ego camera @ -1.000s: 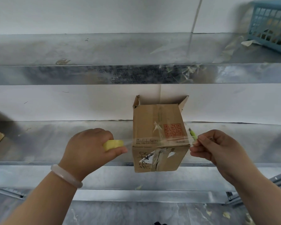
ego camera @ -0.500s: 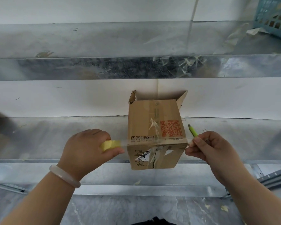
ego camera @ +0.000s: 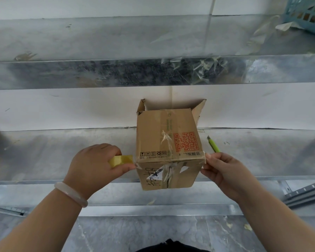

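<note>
Cardboard box [ego camera: 164,135]: stands on the lower metal shelf [ego camera: 62,151], its front part overhanging the shelf's front edge; far-end flaps stand open against the white wall; a red QR code [ego camera: 185,141] is printed on the upper face.
Clear tape strip [ego camera: 171,157]: runs along the box's near top edge, from the left corner to the right corner.
Left hand [ego camera: 95,166]: fingers curled round a yellow tape roll [ego camera: 121,160], thumb underneath, just beside the box's left corner (a pale bracelet [ego camera: 71,193] on the wrist).
Tape roll: held level with the box's near top edge, touching or nearly touching the corner.
Right hand [ego camera: 224,171]: fingertips pinched together on the strip's end at the box's right corner.
Green cutter [ego camera: 213,145]: slants up from behind the right hand's fingers; its lower end is hidden, so the grip on it cannot be told.
Upper shelf [ego camera: 98,73]: metal, with crumpled tape scraps [ego camera: 204,70] stuck to its front.
Blue basket [ego camera: 309,13]: top right corner, on the upper shelf.
</note>
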Action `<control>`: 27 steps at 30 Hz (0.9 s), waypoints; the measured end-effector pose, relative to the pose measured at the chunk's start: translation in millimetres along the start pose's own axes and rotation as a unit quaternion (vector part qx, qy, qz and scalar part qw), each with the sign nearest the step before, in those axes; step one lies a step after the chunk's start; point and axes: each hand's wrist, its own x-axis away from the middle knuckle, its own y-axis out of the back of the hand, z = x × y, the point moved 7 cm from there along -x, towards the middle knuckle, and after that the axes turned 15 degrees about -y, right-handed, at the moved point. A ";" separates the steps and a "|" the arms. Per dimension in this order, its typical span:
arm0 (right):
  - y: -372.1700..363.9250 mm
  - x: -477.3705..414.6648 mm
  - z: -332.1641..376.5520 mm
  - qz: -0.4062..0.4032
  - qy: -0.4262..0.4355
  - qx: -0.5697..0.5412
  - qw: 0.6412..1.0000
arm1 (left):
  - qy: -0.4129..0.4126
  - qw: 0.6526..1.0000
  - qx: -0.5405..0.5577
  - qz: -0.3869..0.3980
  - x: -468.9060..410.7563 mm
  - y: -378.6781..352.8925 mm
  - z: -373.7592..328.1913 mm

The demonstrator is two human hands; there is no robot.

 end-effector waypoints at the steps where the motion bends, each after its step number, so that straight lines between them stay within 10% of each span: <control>1: -4.2 -3.5 -6.3 0.018 -0.018 -0.023 0.999 | -0.001 1.000 0.000 0.004 -0.7 -1.2 0.3; 7: 4.2 -21.6 -36.9 0.018 -0.067 -0.074 0.995 | 0.000 1.000 0.020 0.021 -0.8 -6.3 1.1; 11: 27.3 -9.2 -7.0 -0.181 0.076 0.135 0.971 | 0.003 1.000 0.020 0.019 -0.2 -6.1 2.5; 14: -7.4 42.0 39.1 -0.264 0.397 0.310 0.823 | 0.006 0.999 0.026 0.021 -1.7 -6.8 2.5; 18: -81.7 51.9 16.1 -0.094 0.599 0.563 0.561 | 0.017 0.998 0.037 0.037 -1.6 -8.0 3.1; 27: -84.8 42.3 2.7 -0.108 0.618 0.642 0.441 | 0.016 0.997 0.056 0.041 -0.3 -13.9 7.1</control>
